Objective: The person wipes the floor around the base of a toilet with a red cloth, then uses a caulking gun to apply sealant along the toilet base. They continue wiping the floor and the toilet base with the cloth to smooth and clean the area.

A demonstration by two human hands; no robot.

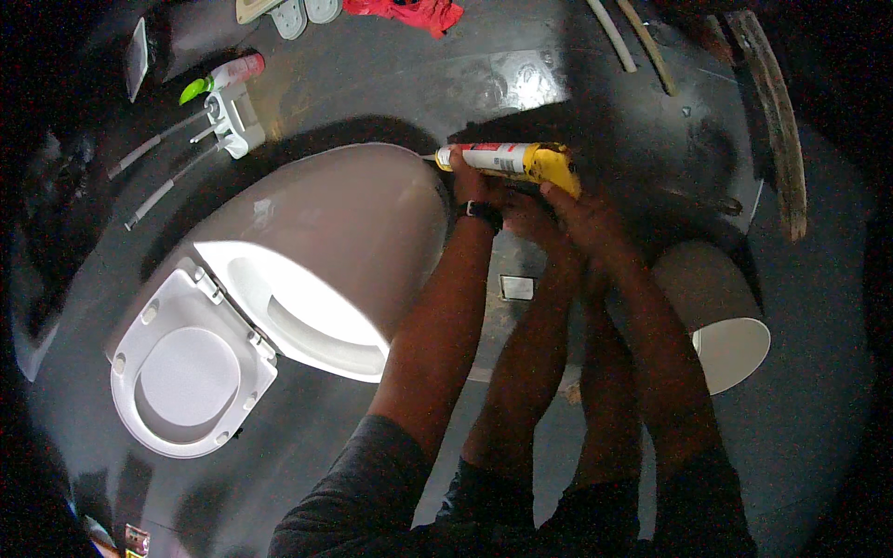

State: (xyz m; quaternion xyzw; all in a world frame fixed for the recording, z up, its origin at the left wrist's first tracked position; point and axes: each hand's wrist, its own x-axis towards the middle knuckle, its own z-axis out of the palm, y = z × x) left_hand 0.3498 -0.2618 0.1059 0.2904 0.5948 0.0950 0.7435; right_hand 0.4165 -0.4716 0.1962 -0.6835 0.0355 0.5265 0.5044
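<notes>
My left hand (465, 177) grips the front of a caulking gun (549, 167) holding a white-and-red sealant tube (493, 156). My right hand (581, 214) is closed round its yellow rear end. The thin nozzle reaches left to the rounded edge of a toilet bowl unit (344, 214), where it appears to touch. The toilet lies with its glossy white opening toward me and its hinged seat (149, 377) swung out to the lower left. My bare legs (512, 391) are below the gun, between my forearms, partly hiding what lies behind.
A cylindrical ceramic piece (726, 349) lies right. A white fitting with hoses (237, 126), a spray bottle (223, 76) and red cloth (405, 14) are upper left and top. Wooden strip (781, 149) and pipes (642, 42) lie upper right; a small square plate (517, 287) sits between my legs and forearm.
</notes>
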